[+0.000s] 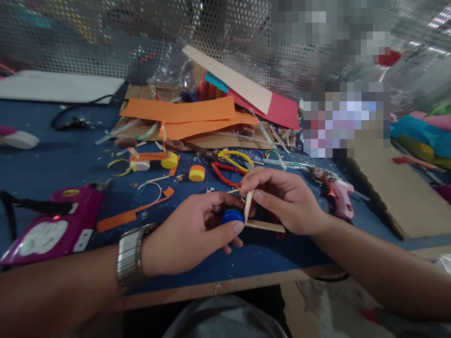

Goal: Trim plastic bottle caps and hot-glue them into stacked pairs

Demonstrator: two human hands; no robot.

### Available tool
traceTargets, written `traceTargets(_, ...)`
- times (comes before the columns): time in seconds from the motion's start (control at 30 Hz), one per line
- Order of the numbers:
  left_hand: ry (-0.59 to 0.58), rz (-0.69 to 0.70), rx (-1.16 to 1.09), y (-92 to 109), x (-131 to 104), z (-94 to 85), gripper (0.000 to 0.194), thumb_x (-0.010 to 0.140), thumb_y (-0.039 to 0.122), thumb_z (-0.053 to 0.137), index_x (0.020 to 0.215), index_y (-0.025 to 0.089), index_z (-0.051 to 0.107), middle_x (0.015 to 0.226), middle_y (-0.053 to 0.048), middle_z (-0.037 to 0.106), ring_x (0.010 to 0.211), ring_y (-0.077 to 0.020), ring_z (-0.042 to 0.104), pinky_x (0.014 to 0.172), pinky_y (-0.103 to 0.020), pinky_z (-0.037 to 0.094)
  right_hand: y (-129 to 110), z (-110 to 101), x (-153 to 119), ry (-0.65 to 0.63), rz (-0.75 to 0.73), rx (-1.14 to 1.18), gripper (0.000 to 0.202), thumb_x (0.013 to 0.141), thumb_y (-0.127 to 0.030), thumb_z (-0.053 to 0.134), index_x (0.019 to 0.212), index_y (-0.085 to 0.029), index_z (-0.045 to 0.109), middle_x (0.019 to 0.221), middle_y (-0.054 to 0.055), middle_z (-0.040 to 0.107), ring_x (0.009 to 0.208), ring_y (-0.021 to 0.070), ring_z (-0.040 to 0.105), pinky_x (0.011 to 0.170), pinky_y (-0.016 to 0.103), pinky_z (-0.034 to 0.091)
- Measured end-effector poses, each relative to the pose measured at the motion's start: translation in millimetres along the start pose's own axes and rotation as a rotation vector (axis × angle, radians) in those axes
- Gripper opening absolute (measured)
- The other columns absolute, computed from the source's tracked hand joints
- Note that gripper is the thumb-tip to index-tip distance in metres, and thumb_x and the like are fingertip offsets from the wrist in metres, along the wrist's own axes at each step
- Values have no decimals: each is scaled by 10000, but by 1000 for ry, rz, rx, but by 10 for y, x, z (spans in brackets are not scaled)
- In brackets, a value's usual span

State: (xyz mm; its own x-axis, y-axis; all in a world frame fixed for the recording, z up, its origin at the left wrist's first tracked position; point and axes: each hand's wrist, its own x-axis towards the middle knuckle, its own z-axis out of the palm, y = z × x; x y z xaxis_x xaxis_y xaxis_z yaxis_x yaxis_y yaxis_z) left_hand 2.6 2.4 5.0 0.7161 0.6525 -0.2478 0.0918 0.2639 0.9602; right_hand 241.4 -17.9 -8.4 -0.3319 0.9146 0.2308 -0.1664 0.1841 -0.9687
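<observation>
Near the table's front edge, my left hand (200,230) is wrapped round a blue round piece (232,216), its thumb along the lower side. My right hand (285,199) pinches a short wooden stick (248,205) between thumb and fingers, holding it roughly upright. The stick's lower end is at the right side of the blue piece. Joined wooden sticks (266,226) extend to the right from the blue piece, below my right hand. Whether the upright stick is attached to them I cannot tell. Red-handled scissors (225,172) lie just behind my hands.
A pink glue gun (341,199) lies at the right beside a cardboard sheet (401,188). At left is a purple power strip (59,225). Orange strips (179,110) and colored sheets are piled at the back. Yellow-orange rolls (196,173) and scraps lie mid-table.
</observation>
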Motion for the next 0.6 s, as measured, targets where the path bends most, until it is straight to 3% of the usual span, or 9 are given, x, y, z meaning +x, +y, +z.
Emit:
traceTargets(0.3, -27, 2, 17, -11, 15, -12, 233, 977, 286, 798, 1130, 145, 694, 1194, -99, 769, 778, -162, 844, 593, -201, 681, 1, 2, -5, 8, -34, -86, 146, 1102, -155, 739, 1159, -217, 858, 1113, 48, 735, 847, 116, 771, 748, 224, 690)
traceTargets(0.6, -38, -23, 13, -4, 11, -9, 262, 942, 240, 822, 1159, 149, 708, 1024, -42, 752, 761, -170, 838, 591, -201, 677, -21, 15, -16, 17, -6, -138, 127, 1107, -177, 728, 1152, -210, 843, 1083, 51, 744, 764, 111, 733, 704, 238, 647)
